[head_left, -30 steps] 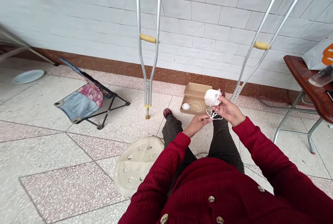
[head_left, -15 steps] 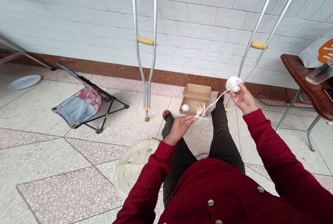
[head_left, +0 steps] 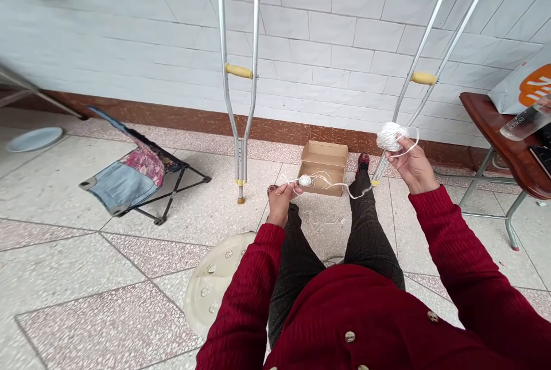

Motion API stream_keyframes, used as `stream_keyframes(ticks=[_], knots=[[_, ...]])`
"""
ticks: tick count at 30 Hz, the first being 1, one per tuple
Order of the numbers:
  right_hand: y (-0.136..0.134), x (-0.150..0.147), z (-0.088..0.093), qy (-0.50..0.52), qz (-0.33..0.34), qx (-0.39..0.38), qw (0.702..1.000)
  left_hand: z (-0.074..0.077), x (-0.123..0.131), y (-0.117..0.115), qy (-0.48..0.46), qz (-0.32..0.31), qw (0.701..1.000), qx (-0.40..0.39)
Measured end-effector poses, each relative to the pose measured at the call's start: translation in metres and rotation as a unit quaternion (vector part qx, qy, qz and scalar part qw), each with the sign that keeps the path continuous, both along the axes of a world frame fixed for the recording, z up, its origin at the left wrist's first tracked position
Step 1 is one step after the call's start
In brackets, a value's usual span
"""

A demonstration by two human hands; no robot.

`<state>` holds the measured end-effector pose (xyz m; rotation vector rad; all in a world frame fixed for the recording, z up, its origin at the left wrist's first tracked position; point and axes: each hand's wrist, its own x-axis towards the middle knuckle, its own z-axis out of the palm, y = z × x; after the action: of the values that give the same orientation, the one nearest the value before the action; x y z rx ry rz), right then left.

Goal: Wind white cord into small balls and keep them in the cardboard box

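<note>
My right hand (head_left: 412,164) is closed around a ball of white yarn (head_left: 390,136), with a loose loop of strand curving over the fingers. Lower and to the left, my left hand (head_left: 282,199) pinches a white yarn strand (head_left: 289,180) between thumb and fingers; short ends stick out above them. Slack yarn droops between the two hands, in front of my right leg. Beyond my left hand, an open cardboard box (head_left: 325,155) sits on the floor by the wall. A smaller ball of white yarn (head_left: 306,180) appears at the box's left side.
Two metal crutches, a left one (head_left: 241,152) and a right one (head_left: 424,77), lean against the tiled wall. A folding chair (head_left: 124,178) stands at left, a round plastic stool (head_left: 206,287) beside my leg. At right, a wooden table (head_left: 491,115) bears a bag (head_left: 512,92) and a clear cup (head_left: 523,125).
My left hand has moved left, away from the right hand, with the yarn strand. The strand between my hands has gone from straight to slack, and a loop now hangs around my right fingers.
</note>
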<state>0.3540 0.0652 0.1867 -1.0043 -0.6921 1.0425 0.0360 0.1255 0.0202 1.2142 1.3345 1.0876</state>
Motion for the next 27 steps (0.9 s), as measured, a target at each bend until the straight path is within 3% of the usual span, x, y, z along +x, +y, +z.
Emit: stream_keyframes(ticks=[4, 6, 9, 11, 15, 18, 21, 24, 27], knots=[[-0.001, -0.014, 0.011, -0.107, -0.009, 0.025, 0.994, -0.009, -0.008, 0.003, 0.241, -0.072, 0.968, 0.013], [0.0, -0.022, 0.01, -0.157, 0.001, 0.029, 0.987, 0.0, -0.001, 0.0, 0.266, -0.096, 0.958, 0.036], [0.005, -0.036, 0.002, -0.237, 0.039, 0.026, 0.97, 0.028, 0.027, -0.01, 0.2, -0.153, 0.964, 0.082], [0.008, -0.045, -0.005, -0.312, 0.054, 0.023, 0.948, 0.051, 0.05, -0.021, 0.063, -0.213, 0.969, 0.108], [0.009, -0.057, -0.015, -0.493, 0.052, 0.016, 0.868, 0.089, 0.084, -0.044, -0.106, -0.322, 0.935, 0.103], [0.007, -0.059, -0.019, -0.581, 0.038, 0.001, 0.813, 0.103, 0.09, -0.06, -0.121, -0.35, 0.926, 0.072], [0.007, -0.055, -0.026, -0.619, 0.025, -0.005, 0.785, 0.113, 0.086, -0.073, -0.139, -0.356, 0.923, 0.045], [0.01, -0.05, -0.041, -0.633, 0.025, -0.005, 0.774, 0.124, 0.079, -0.082, -0.163, -0.34, 0.925, 0.053], [0.015, -0.048, -0.058, -0.62, 0.027, -0.025, 0.784, 0.13, 0.074, -0.085, -0.157, -0.312, 0.934, 0.071]])
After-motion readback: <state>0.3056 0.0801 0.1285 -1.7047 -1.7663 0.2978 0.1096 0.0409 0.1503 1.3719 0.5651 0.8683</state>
